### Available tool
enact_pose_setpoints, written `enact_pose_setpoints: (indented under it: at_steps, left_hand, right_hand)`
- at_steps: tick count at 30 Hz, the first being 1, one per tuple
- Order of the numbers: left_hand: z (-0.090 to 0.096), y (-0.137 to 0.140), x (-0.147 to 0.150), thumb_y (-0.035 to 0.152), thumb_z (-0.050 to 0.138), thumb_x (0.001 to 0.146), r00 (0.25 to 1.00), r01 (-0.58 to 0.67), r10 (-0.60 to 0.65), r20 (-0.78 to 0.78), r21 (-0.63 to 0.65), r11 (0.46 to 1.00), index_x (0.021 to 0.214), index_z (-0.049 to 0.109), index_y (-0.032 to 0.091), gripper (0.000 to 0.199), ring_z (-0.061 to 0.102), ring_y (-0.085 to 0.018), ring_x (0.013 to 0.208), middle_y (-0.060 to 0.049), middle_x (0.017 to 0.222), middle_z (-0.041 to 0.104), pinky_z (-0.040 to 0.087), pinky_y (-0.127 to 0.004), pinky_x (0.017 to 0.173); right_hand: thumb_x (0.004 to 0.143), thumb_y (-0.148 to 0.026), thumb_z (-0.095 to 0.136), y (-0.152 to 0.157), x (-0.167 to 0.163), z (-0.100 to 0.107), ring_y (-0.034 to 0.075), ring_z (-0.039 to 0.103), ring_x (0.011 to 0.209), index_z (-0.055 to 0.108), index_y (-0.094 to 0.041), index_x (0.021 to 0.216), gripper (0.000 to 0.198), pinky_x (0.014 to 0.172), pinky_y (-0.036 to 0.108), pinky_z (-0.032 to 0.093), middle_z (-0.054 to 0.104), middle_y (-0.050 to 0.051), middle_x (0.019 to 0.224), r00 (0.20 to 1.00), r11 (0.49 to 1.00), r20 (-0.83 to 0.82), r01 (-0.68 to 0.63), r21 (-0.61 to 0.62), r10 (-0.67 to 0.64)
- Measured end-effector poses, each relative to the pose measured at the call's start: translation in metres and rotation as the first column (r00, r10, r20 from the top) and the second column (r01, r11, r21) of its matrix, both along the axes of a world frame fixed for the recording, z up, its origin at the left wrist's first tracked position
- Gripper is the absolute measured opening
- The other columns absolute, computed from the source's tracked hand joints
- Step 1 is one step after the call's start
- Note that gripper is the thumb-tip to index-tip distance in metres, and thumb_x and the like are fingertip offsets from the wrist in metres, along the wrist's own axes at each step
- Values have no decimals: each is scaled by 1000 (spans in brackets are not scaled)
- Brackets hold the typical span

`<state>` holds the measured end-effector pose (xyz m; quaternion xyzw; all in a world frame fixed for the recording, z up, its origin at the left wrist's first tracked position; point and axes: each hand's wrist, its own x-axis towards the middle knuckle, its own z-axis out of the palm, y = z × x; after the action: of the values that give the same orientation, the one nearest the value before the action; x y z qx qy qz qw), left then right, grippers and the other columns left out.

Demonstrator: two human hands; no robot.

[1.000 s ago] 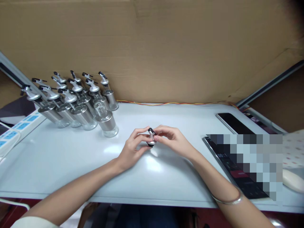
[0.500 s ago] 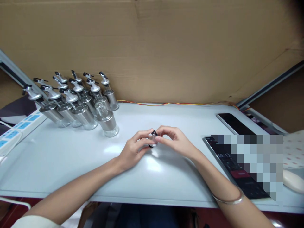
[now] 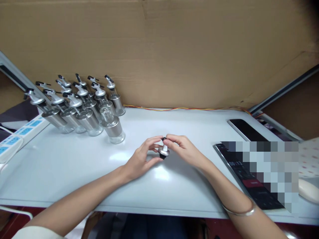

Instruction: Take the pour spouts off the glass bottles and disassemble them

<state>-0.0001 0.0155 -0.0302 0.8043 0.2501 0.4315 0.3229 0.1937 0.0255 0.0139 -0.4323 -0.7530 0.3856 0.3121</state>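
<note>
A silver bottle pourer (image 3: pixel 163 152) with a black stopper base and a black top is held above the white table. My right hand (image 3: pixel 185 149) pinches its upper part between thumb and fingers. On the other side, my left hand (image 3: pixel 142 159) curves around the pourer, thumb at the black base and index finger reaching the top. The uncapped glass bottle (image 3: pixel 114 130) with a steel band stands upright, left of and beyond my hands. Behind it stand several similar bottles (image 3: pixel 89 122), with silver pourers fitted on top.
A white power strip (image 3: pixel 21 136) lies along the left edge. To the right are a phone (image 3: pixel 246 129), a larger dark screen (image 3: pixel 251 183) partly blurred out, and a pale rounded object (image 3: pixel 309 190). Cardboard (image 3: pixel 174 53) walls the back, with thin wires (image 3: pixel 179 109) along its foot.
The pourer has come more into view, its flange and black base now showing. My left fingers have spread a little wider around it, thumb lower. The bottles stay put.
</note>
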Motion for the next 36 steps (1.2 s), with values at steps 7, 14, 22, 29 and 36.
enact_pose_setpoints:
  at_steps: [7, 14, 22, 29, 36]
  left_hand:
    - [3, 1, -1, 20, 54, 89, 997, -60, 62, -43, 46, 997, 118, 51, 20, 29, 62, -15, 94, -8, 111, 61, 54, -29, 83]
    - [6, 1, -2, 17, 52, 89, 992, -97, 99, -84, 18, 995, 120, 50, 20, 31, 61, -14, 93, -6, 110, 63, 52, -28, 85]
    - [4, 2, -2, 15, 49, 90, 993, -57, 60, -104, 34, 998, 121, 51, 21, 31, 61, -16, 101, -7, 113, 63, 51, -30, 88]
    - [18, 15, -13, 24, 55, 89, 960, -49, 192, -201, 559, 828, 122, 46, 20, 35, 54, -21, 111, -10, 115, 61, 46, -36, 93]
    - [45, 46, -52, 38, 58, 84, 685, -716, 543, 485, 583, 383, 116, 43, 26, 38, 43, -25, 121, -5, 126, 44, 34, -46, 100]
  right_hand:
    - [83, -39, 59, 2, 2, -4, 12, 45, 62, 51, -22, 110, 32, 62, 25, 39, 43, -5, 66, 980, 999, -194, 41, 21, -36]
    - [66, -33, 76, -2, -1, -1, 11, 44, 61, 46, -21, 110, 54, 58, 24, 38, 44, -7, 66, 988, 994, -151, -32, -106, 15]
    - [67, -42, 75, -2, -3, -5, 9, 34, 52, 38, -22, 97, 52, 49, 20, 29, 37, -11, 56, 995, 996, -94, 13, -84, -21]
    - [66, -47, 75, -4, -2, -5, 8, 36, 51, 39, -22, 96, 53, 49, 20, 30, 39, -10, 57, 995, 1000, -100, 10, -29, -12]
    - [63, -41, 77, -7, -4, -4, 9, 37, 53, 41, -23, 96, 53, 53, 22, 35, 40, -9, 61, 979, 990, -149, 142, 4, -139]
